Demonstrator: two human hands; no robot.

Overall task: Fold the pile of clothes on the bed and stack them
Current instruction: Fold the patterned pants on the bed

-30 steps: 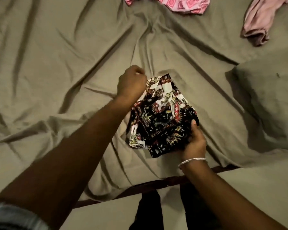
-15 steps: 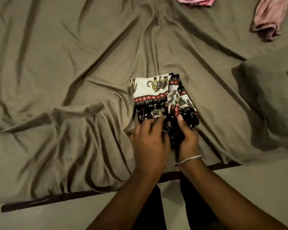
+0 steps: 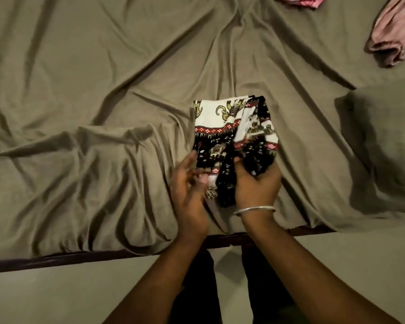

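A folded patterned cloth [image 3: 229, 127], black and white with red bands and gold figures, lies on the olive bed sheet [image 3: 91, 113] near the bed's front edge. My right hand [image 3: 257, 185], with a silver bangle at the wrist, grips the cloth's near right corner, thumb on top. My left hand [image 3: 189, 188] is at the cloth's near left edge with its fingers spread and loosely bent, their tips touching the fabric; it is motion-blurred.
A pink patterned garment [image 3: 299, 1] lies at the far edge of the bed. A dusty pink garment [image 3: 393, 33] lies at the far right. An olive pillow [image 3: 388, 146] sits to the right. The dark bed frame edge [image 3: 103, 258] runs along the front.
My left hand pulled back from the cloth's far end to its near edge, and the cloth went from a loose bundle to a flatter fold. My right hand kept its hold.
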